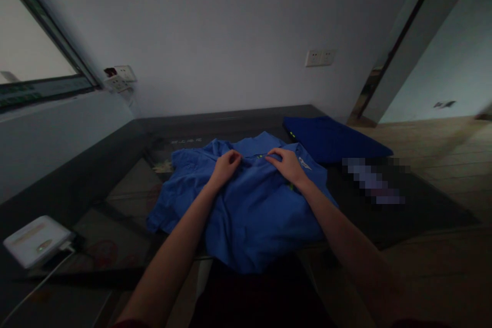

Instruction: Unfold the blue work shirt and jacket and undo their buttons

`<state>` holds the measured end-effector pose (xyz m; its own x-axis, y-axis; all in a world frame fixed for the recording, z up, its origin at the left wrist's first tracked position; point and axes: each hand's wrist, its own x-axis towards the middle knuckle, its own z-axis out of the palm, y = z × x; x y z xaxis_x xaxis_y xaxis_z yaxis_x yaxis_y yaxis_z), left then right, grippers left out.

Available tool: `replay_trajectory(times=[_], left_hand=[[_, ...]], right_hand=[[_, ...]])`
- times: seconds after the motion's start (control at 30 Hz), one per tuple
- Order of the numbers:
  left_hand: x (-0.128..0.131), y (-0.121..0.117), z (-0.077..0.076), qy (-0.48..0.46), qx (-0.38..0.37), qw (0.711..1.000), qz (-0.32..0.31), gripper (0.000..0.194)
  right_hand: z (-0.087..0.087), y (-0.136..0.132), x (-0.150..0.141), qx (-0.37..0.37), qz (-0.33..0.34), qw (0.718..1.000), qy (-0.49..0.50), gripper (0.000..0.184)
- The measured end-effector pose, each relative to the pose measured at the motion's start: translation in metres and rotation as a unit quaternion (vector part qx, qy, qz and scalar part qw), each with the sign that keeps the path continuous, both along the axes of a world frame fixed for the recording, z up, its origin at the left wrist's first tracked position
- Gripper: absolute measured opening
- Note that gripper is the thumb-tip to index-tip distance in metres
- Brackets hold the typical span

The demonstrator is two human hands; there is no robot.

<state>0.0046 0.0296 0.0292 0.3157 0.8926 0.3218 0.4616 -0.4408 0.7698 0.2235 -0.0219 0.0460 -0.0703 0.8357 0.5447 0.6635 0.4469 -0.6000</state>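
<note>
Overhanging the near table edge [426, 232], the blue shirt [261, 225] meets pinching fingers [275, 151].

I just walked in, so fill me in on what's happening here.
A person's left hand and right hand each appear to pinch the far part of a light-blue garment. It lies rumpled, not folded, on a dark table. A darker blue cloth lies flat beyond the right hand.
</note>
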Motion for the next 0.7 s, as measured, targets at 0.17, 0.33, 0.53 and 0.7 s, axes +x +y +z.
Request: replay_trajectory(times=[0.17,0.33,0.53,0.7], left_hand=[[-0.001,-0.003,-0.007,0.136,0.081,0.986,-0.051,0.02],[0.002,-0.007,-0.003,0.142,0.112,0.982,-0.059,0.019],[0.001,-0.009,0.005,0.113,0.132,0.984,-0.03,0.016],[0.005,-0.012,0.001,0.117,0.093,0.988,-0.045,0.018]], right_hand=[[0.0,0.006,0.014,0.013,-0.064,0.998,0.004,0.008],[0.001,0.008,0.026,0.025,-0.103,0.994,-0.008,0.01],[0.009,0.006,0.04,0.044,-0.156,0.987,0.005,0.014],[0.006,0.008,0.046,0.047,-0.167,0.985,-0.005,0.013]])
